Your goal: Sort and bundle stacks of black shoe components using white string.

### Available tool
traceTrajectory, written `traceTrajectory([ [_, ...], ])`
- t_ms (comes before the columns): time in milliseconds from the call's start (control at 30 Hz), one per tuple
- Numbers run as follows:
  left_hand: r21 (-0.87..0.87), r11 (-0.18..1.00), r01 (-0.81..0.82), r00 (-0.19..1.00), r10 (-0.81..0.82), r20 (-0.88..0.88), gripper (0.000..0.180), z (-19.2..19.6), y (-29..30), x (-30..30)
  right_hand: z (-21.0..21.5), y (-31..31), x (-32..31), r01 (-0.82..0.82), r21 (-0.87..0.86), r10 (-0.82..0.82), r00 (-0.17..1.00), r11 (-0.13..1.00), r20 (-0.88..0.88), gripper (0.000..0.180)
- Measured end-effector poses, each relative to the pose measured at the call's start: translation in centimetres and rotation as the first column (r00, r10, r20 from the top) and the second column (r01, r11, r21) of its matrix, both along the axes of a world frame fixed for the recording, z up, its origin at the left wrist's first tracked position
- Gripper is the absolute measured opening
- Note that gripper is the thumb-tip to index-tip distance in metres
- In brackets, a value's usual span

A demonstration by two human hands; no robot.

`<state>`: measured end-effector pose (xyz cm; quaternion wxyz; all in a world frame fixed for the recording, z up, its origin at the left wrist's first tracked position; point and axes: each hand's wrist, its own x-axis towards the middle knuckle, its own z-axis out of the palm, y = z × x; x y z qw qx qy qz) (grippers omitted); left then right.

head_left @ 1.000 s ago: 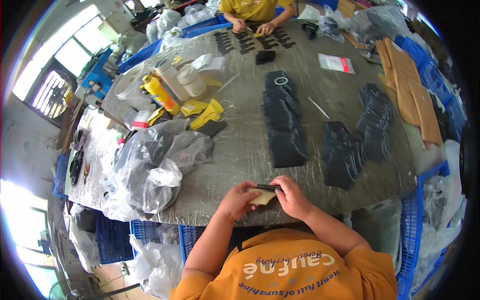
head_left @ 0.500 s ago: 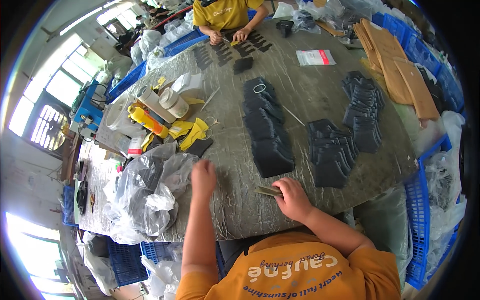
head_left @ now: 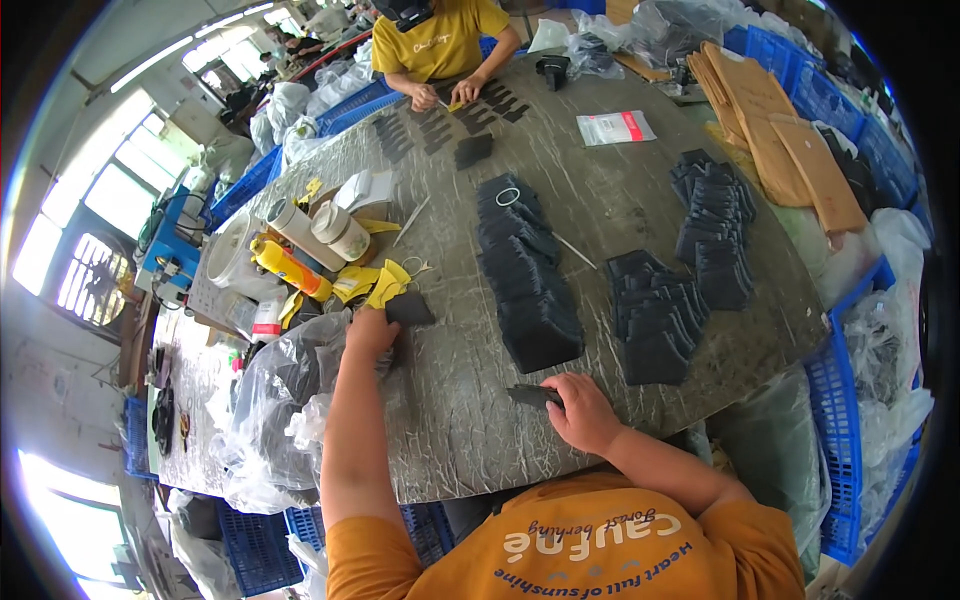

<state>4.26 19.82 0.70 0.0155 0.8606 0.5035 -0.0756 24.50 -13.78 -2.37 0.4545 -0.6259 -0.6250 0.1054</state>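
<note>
My left hand (head_left: 371,334) is closed at the left edge of a dark flat piece (head_left: 411,309), beside the yellow scraps (head_left: 385,285); its fingertips are partly hidden. My right hand (head_left: 584,410), near the table's front edge, pinches a thin stack of dark flat pieces (head_left: 532,396) between thumb and fingers. Beyond that hand runs a long row of overlapping dark pieces (head_left: 530,290), with a pale ring (head_left: 508,197) on its far end. To the right lie two more overlapping rows, a nearer one (head_left: 655,320) and a farther one (head_left: 715,225).
Clear plastic bags (head_left: 275,400) heap up left of my left arm. Behind them stand a yellow bottle (head_left: 290,268) and a white jar (head_left: 340,232). A co-worker in yellow (head_left: 435,45) handles small dark pieces across the table. Blue crates (head_left: 835,440) flank the right edge.
My left hand has moved forward and left to the dark piece by the yellow scraps. The stack in my right hand has tilted, showing its dark face. The view has shifted slightly.
</note>
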Motion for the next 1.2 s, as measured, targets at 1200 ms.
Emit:
traceTrajectory([
  [1200,-0.268,0.76,0.592,0.591,-0.184,0.785,0.027,0.3,-20.8,0.0,0.6,-0.1,-2.9,-0.12,0.085,0.123,0.992,0.989,-0.038,0.033],
])
